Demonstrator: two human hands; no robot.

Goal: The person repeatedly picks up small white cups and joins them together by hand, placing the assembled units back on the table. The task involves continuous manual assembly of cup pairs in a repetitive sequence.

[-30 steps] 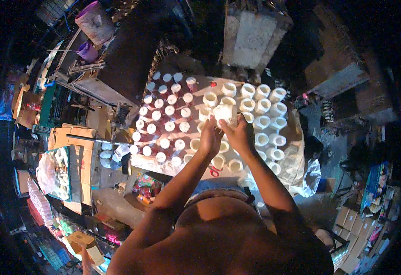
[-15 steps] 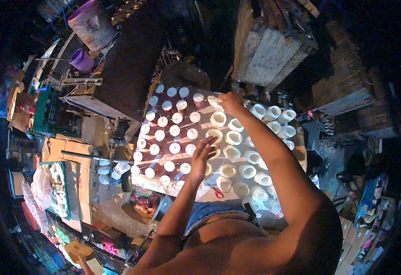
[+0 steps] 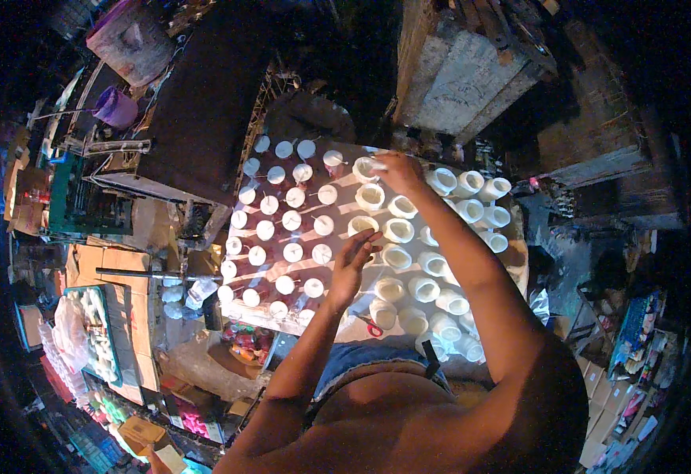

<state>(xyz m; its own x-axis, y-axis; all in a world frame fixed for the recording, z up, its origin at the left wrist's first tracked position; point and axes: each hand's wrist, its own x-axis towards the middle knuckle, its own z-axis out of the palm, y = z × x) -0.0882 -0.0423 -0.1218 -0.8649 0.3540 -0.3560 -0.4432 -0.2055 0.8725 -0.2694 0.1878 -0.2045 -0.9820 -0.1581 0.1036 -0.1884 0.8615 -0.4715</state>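
Note:
At the table's far side my right hand has its fingers closed at the rim of a hollow white cup, which now stands with its opening upward. My left hand is held lower down, fingers loosely stretched, its tips by the rim of another hollow white cup; whether they touch it I cannot tell. Rows of similar open cups cover the right half of the table. On the left half stand several round white candles with thin wicks sticking up.
Red-handled scissors lie near the table's front edge. Beyond the table stands a large wooden crate. A dark cabinet is at the far left, beside a purple bucket. A tray of white pieces sits on cardboard further left.
The far cup was tilted in my right hand and is now upright in the row. My left hand stays almost in place. The whole view has shifted slightly.

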